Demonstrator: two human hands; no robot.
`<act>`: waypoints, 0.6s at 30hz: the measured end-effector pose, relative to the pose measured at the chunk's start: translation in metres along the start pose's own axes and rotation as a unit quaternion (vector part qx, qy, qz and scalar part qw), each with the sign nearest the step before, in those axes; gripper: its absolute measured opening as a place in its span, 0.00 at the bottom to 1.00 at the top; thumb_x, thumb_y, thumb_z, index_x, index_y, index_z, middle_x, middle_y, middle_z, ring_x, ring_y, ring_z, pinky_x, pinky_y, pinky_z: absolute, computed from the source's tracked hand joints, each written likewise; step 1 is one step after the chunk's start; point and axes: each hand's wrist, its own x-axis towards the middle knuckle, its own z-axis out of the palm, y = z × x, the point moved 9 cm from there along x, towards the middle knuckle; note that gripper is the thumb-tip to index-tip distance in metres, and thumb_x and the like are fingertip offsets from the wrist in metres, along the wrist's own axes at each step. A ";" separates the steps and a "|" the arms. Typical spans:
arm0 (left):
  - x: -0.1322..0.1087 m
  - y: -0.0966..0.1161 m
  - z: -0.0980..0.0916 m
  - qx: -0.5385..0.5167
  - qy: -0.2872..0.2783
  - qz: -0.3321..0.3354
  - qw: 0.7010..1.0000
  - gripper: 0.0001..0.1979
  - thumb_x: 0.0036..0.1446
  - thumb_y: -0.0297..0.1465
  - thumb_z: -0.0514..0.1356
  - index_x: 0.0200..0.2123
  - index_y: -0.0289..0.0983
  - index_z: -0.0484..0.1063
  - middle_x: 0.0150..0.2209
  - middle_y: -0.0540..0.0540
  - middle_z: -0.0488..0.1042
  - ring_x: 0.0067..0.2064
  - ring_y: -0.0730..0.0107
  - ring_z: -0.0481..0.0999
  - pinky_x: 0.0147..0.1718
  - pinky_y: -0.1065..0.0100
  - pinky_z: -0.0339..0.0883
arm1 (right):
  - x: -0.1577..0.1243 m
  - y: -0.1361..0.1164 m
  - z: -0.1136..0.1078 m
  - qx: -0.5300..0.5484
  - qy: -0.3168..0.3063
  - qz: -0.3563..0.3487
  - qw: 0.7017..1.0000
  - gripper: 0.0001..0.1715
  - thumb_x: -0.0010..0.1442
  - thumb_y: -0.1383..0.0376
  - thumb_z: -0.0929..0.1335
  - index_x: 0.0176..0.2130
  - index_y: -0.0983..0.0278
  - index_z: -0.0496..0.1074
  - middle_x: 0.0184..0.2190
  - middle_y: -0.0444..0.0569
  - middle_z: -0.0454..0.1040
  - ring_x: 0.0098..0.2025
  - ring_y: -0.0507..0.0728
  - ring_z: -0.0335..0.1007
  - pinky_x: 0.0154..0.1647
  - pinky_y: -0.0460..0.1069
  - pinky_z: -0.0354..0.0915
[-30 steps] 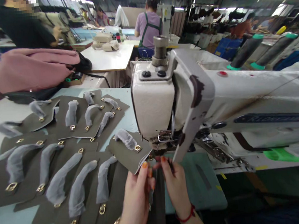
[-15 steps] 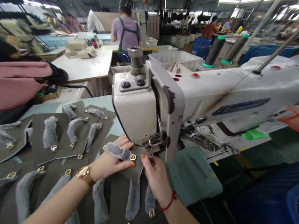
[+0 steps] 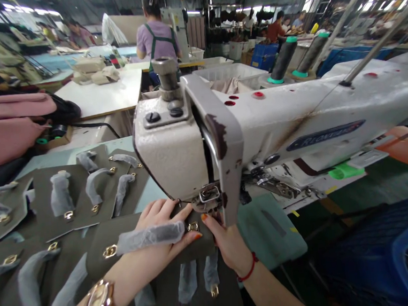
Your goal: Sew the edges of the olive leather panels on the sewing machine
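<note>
A dark grey panel (image 3: 135, 262) lies under the needle area of a white sewing machine (image 3: 170, 151). Across it runs a handle (image 3: 150, 236) wrapped in cloudy film, with gold buckles at its ends. My left hand (image 3: 156, 216) is slipped beneath this handle, fingers spread flat on the panel close to the presser foot. At the panel's right edge, my right hand (image 3: 228, 245) pinches the material just in front of the needle area; its fingertips are partly hidden behind the machine's guard. The stitching spot itself is hidden by the machine head.
Several similar panels with wrapped handles (image 3: 61, 193) cover the worktable to the left. Pink material (image 3: 10, 116) is heaped at far left. Thread cones (image 3: 283, 59) stand behind the machine arm. A blue crate (image 3: 374, 257) is at lower right. A person (image 3: 156, 36) sits ahead, facing away.
The view has shifted slightly to the right. The panel under my hands has turned, so its handle now lies more level across my left hand, with both buckles showing. Both hands stay by the needle.
</note>
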 end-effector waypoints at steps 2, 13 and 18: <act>-0.001 0.001 -0.001 -0.006 0.013 -0.028 1.000 0.22 0.55 0.49 0.57 0.48 0.45 0.73 0.42 0.42 0.72 0.43 0.51 0.68 0.44 0.51 0.63 | 0.002 0.000 -0.001 -0.003 -0.009 0.006 1.000 0.15 0.56 0.55 0.67 0.32 0.65 0.75 0.23 0.45 0.72 0.29 0.55 0.68 0.25 0.44 0.62; -0.008 -0.003 0.014 -0.090 0.039 -0.008 0.995 0.17 0.54 0.43 0.61 0.45 0.44 0.75 0.45 0.43 0.74 0.48 0.53 0.71 0.53 0.51 0.61 | -0.002 -0.009 -0.011 -0.098 -0.081 -0.046 0.991 0.17 0.59 0.57 0.66 0.25 0.66 0.72 0.22 0.43 0.70 0.25 0.51 0.63 0.27 0.44 0.59; -0.010 -0.010 0.010 -0.251 0.049 -0.035 0.966 0.15 0.53 0.36 0.64 0.46 0.47 0.76 0.43 0.47 0.77 0.43 0.60 0.75 0.49 0.61 0.67 | -0.022 0.006 -0.012 -0.131 -0.151 -0.014 0.980 0.22 0.62 0.53 0.64 0.29 0.67 0.72 0.25 0.46 0.73 0.28 0.53 0.67 0.29 0.44 0.59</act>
